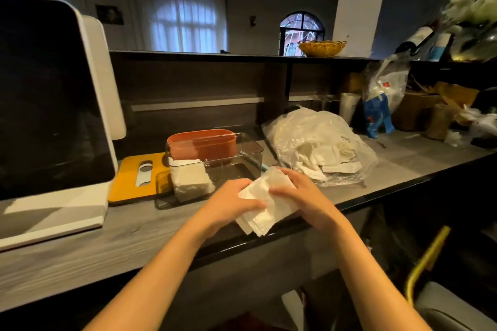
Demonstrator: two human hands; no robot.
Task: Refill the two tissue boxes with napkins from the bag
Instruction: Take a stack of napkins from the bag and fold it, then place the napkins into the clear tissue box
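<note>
Both hands hold a napkin stack (265, 203) above the counter edge (376, 191), its long axis running from near-left to far-right. The left hand (231, 203) and right hand (298, 191) pinch it, fingers curled, beside the clear box (242, 154) and the bag (317, 140).

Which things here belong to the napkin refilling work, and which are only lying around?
Part of the job:
- stack of napkins, held by left hand and right hand
- clear tissue box, some napkins inside
- orange tissue box
- plastic bag of napkins
- yellow lid

Lying about:
- yellow wicker basket
- white screen device
- blue-and-white bag
</note>
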